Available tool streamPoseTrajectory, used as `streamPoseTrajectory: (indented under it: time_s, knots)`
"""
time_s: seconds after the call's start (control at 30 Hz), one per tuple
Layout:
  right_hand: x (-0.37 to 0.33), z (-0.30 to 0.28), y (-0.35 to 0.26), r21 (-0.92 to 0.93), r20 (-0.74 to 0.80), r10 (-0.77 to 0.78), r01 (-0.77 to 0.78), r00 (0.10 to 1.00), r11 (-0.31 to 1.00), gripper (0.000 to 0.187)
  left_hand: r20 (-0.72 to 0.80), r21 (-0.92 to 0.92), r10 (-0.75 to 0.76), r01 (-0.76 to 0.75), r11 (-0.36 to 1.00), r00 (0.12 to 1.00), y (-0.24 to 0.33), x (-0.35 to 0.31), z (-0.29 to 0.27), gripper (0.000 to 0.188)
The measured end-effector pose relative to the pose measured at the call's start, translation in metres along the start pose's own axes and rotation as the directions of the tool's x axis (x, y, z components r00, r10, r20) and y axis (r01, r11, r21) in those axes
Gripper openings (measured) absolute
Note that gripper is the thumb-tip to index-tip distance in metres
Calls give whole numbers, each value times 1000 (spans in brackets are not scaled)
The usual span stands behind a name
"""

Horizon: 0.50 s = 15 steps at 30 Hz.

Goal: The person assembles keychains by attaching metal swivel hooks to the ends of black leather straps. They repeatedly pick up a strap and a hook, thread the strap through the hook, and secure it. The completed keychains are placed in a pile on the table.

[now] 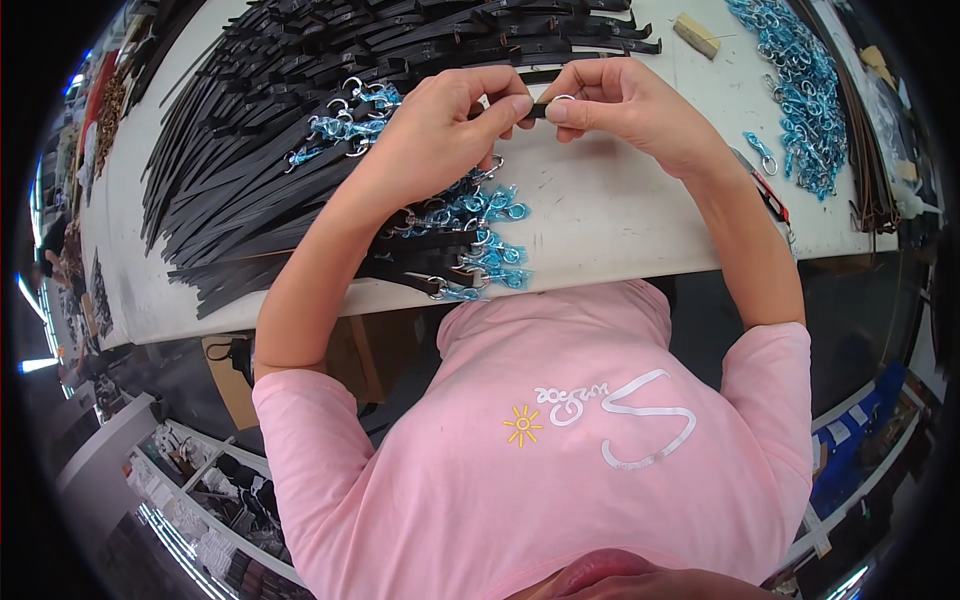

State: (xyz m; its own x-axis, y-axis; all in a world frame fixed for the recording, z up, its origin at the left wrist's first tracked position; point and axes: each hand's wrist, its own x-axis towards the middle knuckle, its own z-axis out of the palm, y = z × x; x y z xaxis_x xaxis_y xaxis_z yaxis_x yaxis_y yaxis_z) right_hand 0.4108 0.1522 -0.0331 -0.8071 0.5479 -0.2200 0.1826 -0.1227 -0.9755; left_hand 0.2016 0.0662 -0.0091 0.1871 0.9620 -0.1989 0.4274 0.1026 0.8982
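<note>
Between my two hands, over the table, is the end of a black strap. My left hand pinches it between thumb and fingers. My right hand grips the same end from the other side, with a silver ring showing at its fingertips. Under and beside my left wrist lie metal clasps in blue plastic wrap, several of them fitted to black straps that fan out to the left. More wrapped clasps rest on the straps left of my left forearm.
A heap of blue-wrapped clasps lies at the table's right, with one loose clasp beside it. A red cutter knife is next to my right forearm. A tan block sits at the back of the white table. Brown straps hang at the right edge.
</note>
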Motion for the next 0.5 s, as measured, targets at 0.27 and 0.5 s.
streamPoseTrajectory:
  time_s: [0.27, 0.5]
  knots:
    - [1, -4, -1, 34, 13, -13, 13, 1000, 999, 24, -81, 90, 89, -82, 993, 993, -4, -2, 2, 20]
    - [1, -6, 0, 43, -8, -6, 6, 1000, 999, 23, -139, 192, 154, -126, 973, 978, 3, -5, 1, 16]
